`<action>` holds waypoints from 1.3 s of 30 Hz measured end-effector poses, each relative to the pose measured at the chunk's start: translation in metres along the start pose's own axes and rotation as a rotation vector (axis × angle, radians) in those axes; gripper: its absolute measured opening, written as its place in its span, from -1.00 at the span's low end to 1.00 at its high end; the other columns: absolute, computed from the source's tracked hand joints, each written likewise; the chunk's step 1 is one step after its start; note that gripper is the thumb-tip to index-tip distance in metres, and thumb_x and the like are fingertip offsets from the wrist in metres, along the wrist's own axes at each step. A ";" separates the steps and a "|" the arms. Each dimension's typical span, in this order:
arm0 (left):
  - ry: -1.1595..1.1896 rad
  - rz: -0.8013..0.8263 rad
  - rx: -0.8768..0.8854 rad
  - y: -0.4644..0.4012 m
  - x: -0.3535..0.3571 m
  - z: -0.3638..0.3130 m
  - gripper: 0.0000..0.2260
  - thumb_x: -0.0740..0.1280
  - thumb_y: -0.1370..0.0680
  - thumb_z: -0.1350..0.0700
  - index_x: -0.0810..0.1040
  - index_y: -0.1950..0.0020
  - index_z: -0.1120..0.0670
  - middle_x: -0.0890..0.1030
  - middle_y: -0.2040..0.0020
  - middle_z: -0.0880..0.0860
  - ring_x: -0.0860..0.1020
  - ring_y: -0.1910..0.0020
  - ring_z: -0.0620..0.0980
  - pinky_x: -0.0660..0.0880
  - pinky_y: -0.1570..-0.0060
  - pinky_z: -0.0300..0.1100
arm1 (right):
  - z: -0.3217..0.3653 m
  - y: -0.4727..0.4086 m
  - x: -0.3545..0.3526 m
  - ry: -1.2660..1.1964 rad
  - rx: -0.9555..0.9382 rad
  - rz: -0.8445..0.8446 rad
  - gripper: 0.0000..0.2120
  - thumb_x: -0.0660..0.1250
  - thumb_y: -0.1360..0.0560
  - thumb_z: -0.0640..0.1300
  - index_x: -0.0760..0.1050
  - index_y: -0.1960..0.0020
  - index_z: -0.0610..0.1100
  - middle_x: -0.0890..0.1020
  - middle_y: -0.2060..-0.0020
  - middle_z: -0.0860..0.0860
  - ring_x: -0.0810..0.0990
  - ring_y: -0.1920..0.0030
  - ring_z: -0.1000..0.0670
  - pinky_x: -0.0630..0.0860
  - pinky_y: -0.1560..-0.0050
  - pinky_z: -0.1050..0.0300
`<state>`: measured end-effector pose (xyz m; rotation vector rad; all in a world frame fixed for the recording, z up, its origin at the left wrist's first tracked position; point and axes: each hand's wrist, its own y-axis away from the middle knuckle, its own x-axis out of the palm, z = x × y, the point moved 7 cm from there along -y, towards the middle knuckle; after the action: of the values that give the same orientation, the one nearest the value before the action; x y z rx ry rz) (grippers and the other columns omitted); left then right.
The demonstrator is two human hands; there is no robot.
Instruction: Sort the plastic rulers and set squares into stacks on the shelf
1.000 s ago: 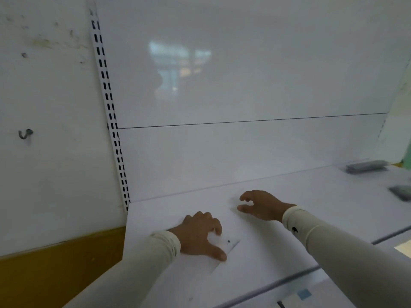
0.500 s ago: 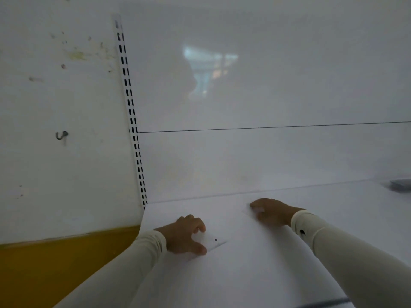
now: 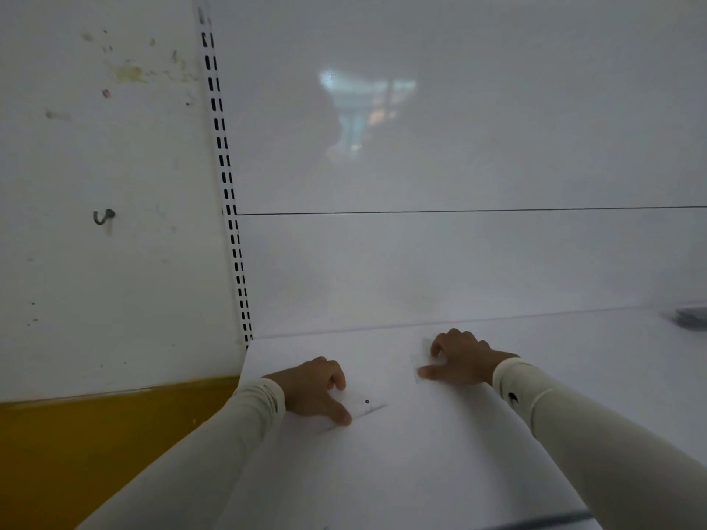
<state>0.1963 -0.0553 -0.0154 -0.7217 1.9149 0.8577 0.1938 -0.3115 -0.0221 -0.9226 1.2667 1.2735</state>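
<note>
While both arms in cream long sleeves reach forward, the two hands lie on the flat white shelf (image 3: 421,460). Nearest, the left hand (image 3: 313,390) has its fingers curled down and its thumb stretched out, and it presses on a clear plastic set square (image 3: 363,405) with a small dark hole. This piece lies flat on the shelf, near its left end. A little farther and to the right, the right hand (image 3: 461,357) also has curled fingers and holds down another clear plastic piece (image 3: 419,363); it is too faint to tell its shape. Far at the right edge, a grey stack of flat pieces (image 3: 692,317) rests by the white back panel (image 3: 459,262). At the left stand a slotted white upright rail (image 3: 229,208) and a stained white wall with a small dark hook (image 3: 102,216).
</note>
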 end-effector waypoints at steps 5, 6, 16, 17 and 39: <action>-0.016 -0.021 -0.024 0.000 -0.001 0.006 -0.41 0.48 -0.39 -0.17 0.38 -0.30 0.04 0.38 -0.19 -0.02 0.39 -0.08 -0.05 0.40 -0.18 -0.18 | -0.005 0.002 0.001 -0.068 0.032 0.001 -0.36 0.31 -0.30 0.46 0.38 -0.20 0.06 0.40 -0.17 0.02 0.39 -0.23 -0.06 0.36 -0.25 -0.04; -0.021 -0.029 -0.019 0.000 -0.001 0.006 -0.43 0.48 -0.39 -0.17 0.40 -0.29 0.04 0.38 -0.16 -0.03 0.40 -0.07 -0.06 0.40 -0.18 -0.18 | -0.005 0.003 0.001 -0.071 0.035 0.005 -0.36 0.31 -0.29 0.46 0.38 -0.18 0.06 0.41 -0.16 0.02 0.40 -0.23 -0.05 0.37 -0.26 -0.04; 0.014 -0.040 0.039 -0.002 0.000 0.003 -0.48 0.48 -0.42 -0.12 0.41 -0.28 0.02 0.41 -0.11 -0.05 0.41 0.00 -0.09 0.35 -0.03 -0.26 | -0.003 0.007 0.002 -0.115 0.031 -0.052 -0.44 0.32 -0.33 0.43 0.40 -0.09 0.04 0.43 -0.02 0.06 0.44 -0.11 -0.02 0.43 -0.14 0.04; 0.013 -0.035 0.037 -0.002 0.000 0.002 -0.48 0.47 -0.42 -0.12 0.41 -0.28 0.03 0.41 -0.11 -0.05 0.41 -0.01 -0.08 0.35 -0.03 -0.26 | -0.003 0.009 0.002 -0.128 0.030 -0.075 -0.45 0.32 -0.33 0.42 0.41 -0.11 0.05 0.42 -0.02 0.06 0.45 -0.12 -0.02 0.42 -0.14 0.04; -0.014 -0.135 0.032 0.007 0.000 -0.009 -0.44 0.28 -0.54 0.08 0.15 -0.50 0.07 0.41 -0.27 0.11 0.40 -0.23 0.07 0.35 -0.21 -0.13 | 0.012 0.013 0.003 -0.116 0.026 0.037 -0.39 0.35 -0.32 0.41 0.44 -0.11 -0.05 0.49 -0.06 -0.02 0.50 -0.07 -0.06 0.45 -0.12 0.06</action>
<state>0.1866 -0.0580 -0.0103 -0.8136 1.8411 0.7442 0.1821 -0.2979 -0.0210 -0.7994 1.2112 1.3175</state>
